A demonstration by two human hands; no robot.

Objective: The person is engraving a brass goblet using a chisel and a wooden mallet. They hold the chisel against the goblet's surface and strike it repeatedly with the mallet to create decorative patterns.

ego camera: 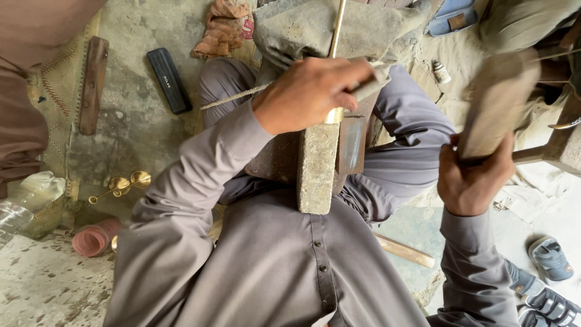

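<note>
My left hand (311,91) is closed around a thin brass rod (336,30) that runs away from me, pressing it down on a long stone block (317,169) resting across my lap. My right hand (473,181) grips the handle of a flat wooden mallet (497,106), raised to the right of the block and blurred by motion. A metal plate (352,144) leans against the block's right side. Grey sleeves cover both arms.
On the concrete floor to the left lie a black case (169,80), a wooden bar (92,85), brass spoon-like pieces (124,184), a pink roll (94,239) and a plastic bottle (24,203). A rag (224,27) is behind. Sandals (548,260) lie at right.
</note>
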